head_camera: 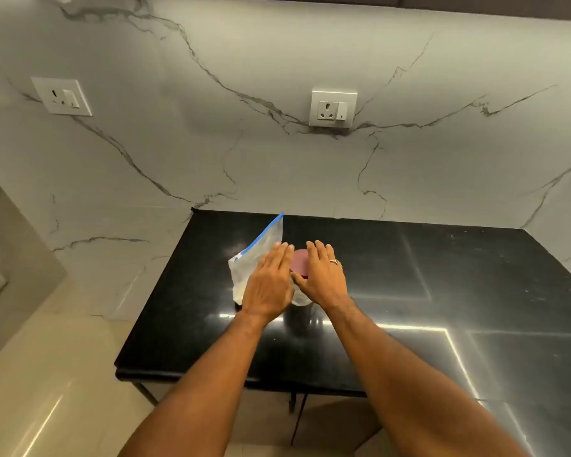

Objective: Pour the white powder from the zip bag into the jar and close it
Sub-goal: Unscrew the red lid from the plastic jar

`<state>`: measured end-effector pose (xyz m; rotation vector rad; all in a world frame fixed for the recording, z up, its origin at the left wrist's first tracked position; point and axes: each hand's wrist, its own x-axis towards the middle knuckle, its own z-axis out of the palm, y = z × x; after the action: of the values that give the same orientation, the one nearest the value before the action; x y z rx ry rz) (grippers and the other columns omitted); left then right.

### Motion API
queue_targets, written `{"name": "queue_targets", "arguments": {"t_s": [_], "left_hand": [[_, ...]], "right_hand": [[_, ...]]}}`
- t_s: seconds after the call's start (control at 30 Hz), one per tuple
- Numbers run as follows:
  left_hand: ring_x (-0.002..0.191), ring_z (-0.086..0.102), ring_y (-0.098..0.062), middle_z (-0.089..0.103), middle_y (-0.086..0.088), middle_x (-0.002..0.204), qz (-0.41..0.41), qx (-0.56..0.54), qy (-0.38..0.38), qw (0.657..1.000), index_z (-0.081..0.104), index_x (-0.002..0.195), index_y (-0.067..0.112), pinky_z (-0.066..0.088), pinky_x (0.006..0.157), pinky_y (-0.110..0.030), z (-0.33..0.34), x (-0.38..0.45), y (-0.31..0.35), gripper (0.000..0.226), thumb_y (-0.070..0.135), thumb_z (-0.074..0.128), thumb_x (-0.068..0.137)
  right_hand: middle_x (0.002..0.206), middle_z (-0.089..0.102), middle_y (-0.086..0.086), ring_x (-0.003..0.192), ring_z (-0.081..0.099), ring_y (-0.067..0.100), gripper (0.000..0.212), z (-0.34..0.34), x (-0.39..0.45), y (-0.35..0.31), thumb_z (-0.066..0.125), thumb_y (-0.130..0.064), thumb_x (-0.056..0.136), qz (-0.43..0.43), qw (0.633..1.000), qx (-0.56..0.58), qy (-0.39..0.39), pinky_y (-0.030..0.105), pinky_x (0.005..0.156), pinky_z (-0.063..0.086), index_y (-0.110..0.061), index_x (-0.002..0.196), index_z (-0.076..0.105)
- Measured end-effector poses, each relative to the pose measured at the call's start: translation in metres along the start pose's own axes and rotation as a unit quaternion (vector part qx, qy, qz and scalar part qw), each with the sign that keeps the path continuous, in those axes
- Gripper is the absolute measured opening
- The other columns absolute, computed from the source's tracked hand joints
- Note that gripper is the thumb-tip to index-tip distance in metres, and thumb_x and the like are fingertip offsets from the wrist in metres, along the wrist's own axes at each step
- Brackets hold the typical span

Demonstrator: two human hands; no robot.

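A clear zip bag (259, 255) with a blue zip strip stands tilted on the black countertop (409, 291), with white powder in its lower part. Just right of it is a jar (301, 300) topped by a red lid (300, 262); most of the jar is hidden behind my hands. My left hand (269, 285) hovers flat, fingers together, over the bag's right side and the jar's left edge. My right hand (323, 275), wearing a ring, is spread over the jar's right side with its thumb at the lid's front rim. Neither hand visibly grips anything.
A marble wall rises right behind the counter, with two socket plates (333, 108) (61, 96). The counter's left edge (152, 298) drops to a pale tiled floor. Bright light strips reflect on the glossy countertop at the right.
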<state>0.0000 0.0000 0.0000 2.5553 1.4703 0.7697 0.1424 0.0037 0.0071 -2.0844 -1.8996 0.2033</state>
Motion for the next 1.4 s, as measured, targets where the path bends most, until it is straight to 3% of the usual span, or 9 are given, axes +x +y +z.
{"name": "queue_targets", "arguments": {"t_s": [0.1, 0.23, 0.33, 0.57, 0.77, 0.9, 1.0, 1.23, 1.4], "left_hand": [[0.145, 0.036, -0.027, 0.032, -0.01, 0.16, -0.169, -0.122, -0.059, 0.976, 0.02, 0.156, 0.01, 0.035, 0.118, -0.043, 0.017, 0.002, 0.0, 0.085, 0.031, 0.069, 0.09], [0.142, 0.04, -0.03, 0.037, -0.012, 0.155, -0.228, -0.163, -0.117, 0.953, 0.023, 0.153, 0.013, 0.04, 0.114, -0.049, 0.039, 0.013, -0.009, 0.093, 0.04, 0.077, 0.082], [0.135, 0.049, -0.027, 0.046, -0.007, 0.149, -0.223, -0.218, -0.124, 0.942, 0.03, 0.149, 0.019, 0.044, 0.111, -0.044, 0.054, 0.027, -0.014, 0.088, 0.042, 0.079, 0.081], [0.11, 0.063, -0.019, 0.06, 0.004, 0.124, -0.223, -0.329, -0.063, 0.915, 0.041, 0.135, 0.025, 0.049, 0.085, -0.025, 0.084, 0.026, -0.021, 0.085, 0.045, 0.087, 0.067], [0.11, 0.058, -0.01, 0.058, 0.004, 0.125, -0.169, -0.325, -0.042, 0.93, 0.042, 0.136, 0.021, 0.047, 0.091, -0.021, 0.098, 0.026, -0.029, 0.092, 0.05, 0.089, 0.062], [0.106, 0.059, -0.01, 0.054, 0.006, 0.119, -0.129, -0.356, -0.064, 0.923, 0.036, 0.122, 0.037, 0.055, 0.088, -0.023, 0.098, 0.036, -0.036, 0.083, 0.044, 0.088, 0.059], [0.102, 0.062, -0.009, 0.054, 0.008, 0.119, -0.107, -0.38, -0.092, 0.914, 0.031, 0.124, 0.035, 0.056, 0.082, -0.019, 0.096, 0.042, -0.036, 0.088, 0.045, 0.089, 0.059], [0.106, 0.06, -0.003, 0.052, 0.022, 0.116, -0.075, -0.419, -0.121, 0.897, 0.032, 0.127, 0.044, 0.049, 0.077, -0.008, 0.085, 0.056, -0.034, 0.091, 0.041, 0.091, 0.059], [0.112, 0.059, -0.01, 0.053, 0.012, 0.123, -0.075, -0.43, -0.111, 0.893, 0.032, 0.131, 0.04, 0.051, 0.089, -0.017, 0.08, 0.06, -0.027, 0.091, 0.038, 0.091, 0.062]], "right_hand": [[0.16, 0.022, 0.008, 0.146, 0.026, 0.03, 0.093, 0.002, 0.004, 0.006, 0.065, -0.054, 0.086, 0.001, 1.0, 0.009, -0.027, 0.048, 0.114, 0.037, -0.015, 0.154, 0.017], [0.159, 0.023, 0.008, 0.142, 0.032, 0.029, 0.095, 0.014, 0.011, 0.007, 0.067, -0.054, 0.085, 0.021, 0.998, 0.032, -0.056, 0.045, 0.112, 0.039, -0.015, 0.154, 0.016], [0.155, 0.029, 0.007, 0.137, 0.04, 0.029, 0.097, 0.02, 0.018, 0.005, 0.068, -0.057, 0.082, 0.034, 0.998, 0.038, -0.037, 0.042, 0.108, 0.044, -0.015, 0.154, 0.017], [0.147, 0.037, 0.003, 0.127, 0.048, 0.025, 0.097, 0.029, 0.026, 0.009, 0.072, -0.061, 0.075, 0.059, 0.995, 0.081, -0.017, 0.036, 0.098, 0.048, -0.019, 0.149, 0.025], [0.146, 0.04, 0.005, 0.127, 0.048, 0.024, 0.099, 0.019, 0.026, 0.007, 0.074, -0.061, 0.073, 0.059, 0.994, 0.089, -0.028, 0.037, 0.099, 0.049, -0.018, 0.149, 0.028], [0.139, 0.048, 0.008, 0.122, 0.05, 0.025, 0.097, -0.01, 0.028, 0.012, 0.07, -0.071, 0.07, 0.042, 0.998, 0.015, -0.044, 0.039, 0.099, 0.048, -0.017, 0.144, 0.037], [0.133, 0.053, 0.008, 0.117, 0.052, 0.023, 0.097, -0.029, 0.028, 0.014, 0.068, -0.077, 0.066, 0.032, 0.998, -0.009, -0.054, 0.037, 0.095, 0.049, -0.017, 0.139, 0.044], [0.131, 0.055, 0.006, 0.112, 0.051, 0.019, 0.089, -0.053, 0.038, 0.019, 0.073, -0.069, 0.068, 0.022, 0.997, 0.0, -0.075, 0.027, 0.087, 0.043, -0.018, 0.136, 0.046], [0.135, 0.053, 0.006, 0.117, 0.051, 0.021, 0.087, -0.062, 0.043, 0.021, 0.074, -0.062, 0.072, -0.004, 0.996, 0.006, -0.091, 0.031, 0.092, 0.046, -0.017, 0.14, 0.043]]}}
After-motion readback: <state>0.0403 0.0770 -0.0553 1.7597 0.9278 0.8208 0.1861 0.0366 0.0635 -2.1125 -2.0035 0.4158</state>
